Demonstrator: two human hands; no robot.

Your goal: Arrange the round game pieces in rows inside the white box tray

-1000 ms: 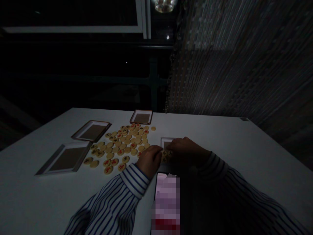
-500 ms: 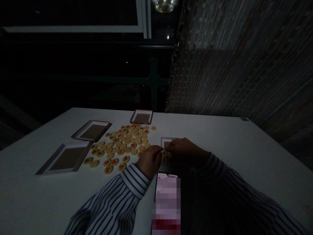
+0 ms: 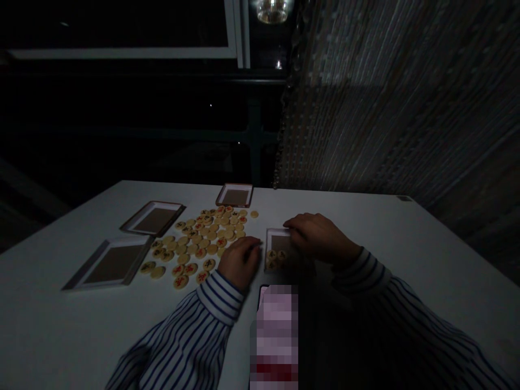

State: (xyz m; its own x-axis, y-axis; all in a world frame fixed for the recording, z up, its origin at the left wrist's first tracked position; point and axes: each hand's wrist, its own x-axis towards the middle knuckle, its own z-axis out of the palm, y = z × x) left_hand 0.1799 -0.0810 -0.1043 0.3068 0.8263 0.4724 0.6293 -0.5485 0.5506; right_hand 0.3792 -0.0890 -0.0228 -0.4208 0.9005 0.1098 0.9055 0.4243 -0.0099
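The scene is dim. A small shallow box point(image 3: 273, 238) lies on the white table point(image 3: 406, 254) in front of me, with a few round yellow game pieces point(image 3: 275, 259) at its near end. My right hand point(image 3: 320, 238) rests curled over the box's far right edge. My left hand point(image 3: 241, 259) lies just left of the box, fingers bent with their tips toward its left wall, beside a spread of several yellow discs point(image 3: 203, 238) marked in red and black. Both arms wear striped sleeves.
Three more shallow boxes lie on the table: one at the near left point(image 3: 109, 262), one behind it point(image 3: 154, 216), a small one at the back point(image 3: 235, 195). A lit phone point(image 3: 274, 336) lies near me. A bead curtain point(image 3: 385, 108) hangs at the right.
Both hands drew apart from over the box: the right moved up and right to its far edge, the left slid left. The pieces inside the box now show.
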